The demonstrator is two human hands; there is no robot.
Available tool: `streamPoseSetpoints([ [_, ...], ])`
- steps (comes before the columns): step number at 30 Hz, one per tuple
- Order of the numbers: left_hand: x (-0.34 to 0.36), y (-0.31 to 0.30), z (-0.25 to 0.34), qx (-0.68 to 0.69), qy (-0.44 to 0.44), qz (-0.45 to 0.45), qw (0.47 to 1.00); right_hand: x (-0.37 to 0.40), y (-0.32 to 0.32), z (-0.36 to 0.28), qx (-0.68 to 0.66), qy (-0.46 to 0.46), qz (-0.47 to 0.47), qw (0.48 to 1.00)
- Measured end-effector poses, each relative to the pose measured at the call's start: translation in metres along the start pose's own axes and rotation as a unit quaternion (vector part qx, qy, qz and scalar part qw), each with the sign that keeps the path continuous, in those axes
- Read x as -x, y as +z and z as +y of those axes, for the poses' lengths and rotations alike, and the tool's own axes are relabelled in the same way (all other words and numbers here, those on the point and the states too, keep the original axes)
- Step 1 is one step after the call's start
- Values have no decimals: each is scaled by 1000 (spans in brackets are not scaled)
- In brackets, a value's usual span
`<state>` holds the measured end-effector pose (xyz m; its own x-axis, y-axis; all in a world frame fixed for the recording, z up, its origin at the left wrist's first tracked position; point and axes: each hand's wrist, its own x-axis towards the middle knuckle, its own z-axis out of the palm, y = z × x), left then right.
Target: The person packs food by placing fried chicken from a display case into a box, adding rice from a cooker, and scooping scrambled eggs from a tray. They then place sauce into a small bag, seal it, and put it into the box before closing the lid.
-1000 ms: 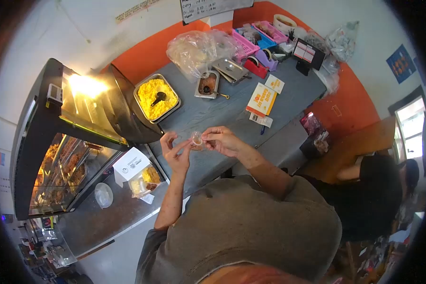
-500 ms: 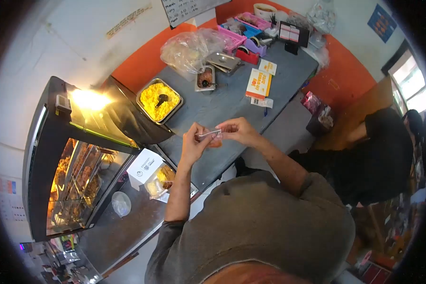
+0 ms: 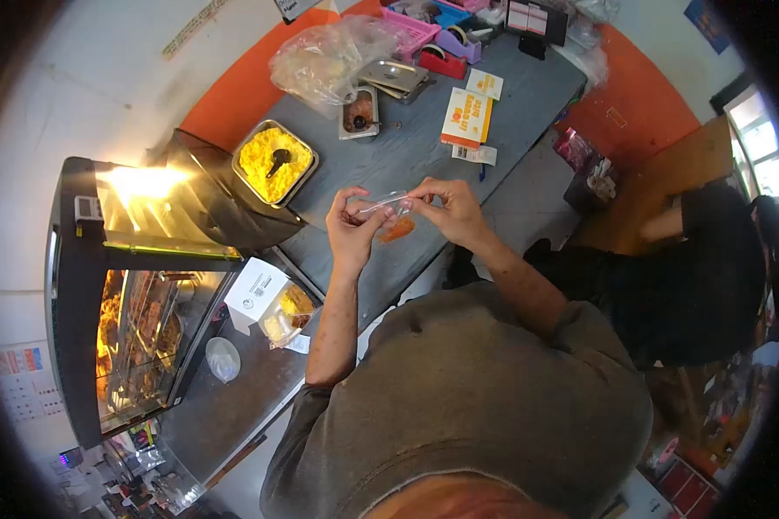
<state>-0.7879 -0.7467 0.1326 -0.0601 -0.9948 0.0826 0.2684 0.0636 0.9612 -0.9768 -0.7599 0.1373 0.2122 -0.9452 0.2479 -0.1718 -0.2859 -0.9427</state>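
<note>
A small clear plastic bag [image 3: 384,204] is stretched between my two hands above the grey table. My left hand [image 3: 352,229] pinches one side of its top, fingers curled. At the other side, my right hand [image 3: 452,210] grips the edge between thumb and fingers. Orange-red contents [image 3: 397,230] show just below the hands, seemingly in the lower part of the bag. Left of my left forearm stands an open white food box [image 3: 260,290] with yellow food and a pale, wrapped portion inside. A steel pan of yellow food [image 3: 275,163] with a black scoop lies beyond my left hand.
A lit glass food warmer [image 3: 138,337] stands at the left. Farther back are a small steel pan [image 3: 358,112], a plastic bag heap [image 3: 329,60], orange-white cartons [image 3: 466,115] and a red tape dispenser [image 3: 442,62]. A person in black [image 3: 684,285] is at the right.
The view has shifted, so the table things sit higher in it. My hands have drawn slightly apart, and more of the clear bag's top shows between them.
</note>
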Motion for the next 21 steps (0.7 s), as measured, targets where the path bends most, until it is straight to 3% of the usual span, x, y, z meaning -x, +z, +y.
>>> streamPoseSetpoints([
  [4, -26, 25, -13, 27, -33, 30, 999, -17, -31, 16, -21, -26, -5, 999],
  [7, -50, 45, -26, -58, -19, 8, 998, -33, -60, 32, -40, -21, -18, 999],
  [13, -105, 96, -59, 66, -37, 41, 996, -69, -123, 55, -28, -28, 5, 999],
  [15, -120, 110, -69, -32, -3, 7, 999, -81, -141, 62, -6, -50, -5, 999],
  [18, -145, 138, -68, -66, -4, 26, 997, -98, -161, 79, -27, -43, 10, 999],
  [21, -162, 156, -79, -126, 25, 34, 991, -113, -181, 84, -56, 13, -28, 998],
])
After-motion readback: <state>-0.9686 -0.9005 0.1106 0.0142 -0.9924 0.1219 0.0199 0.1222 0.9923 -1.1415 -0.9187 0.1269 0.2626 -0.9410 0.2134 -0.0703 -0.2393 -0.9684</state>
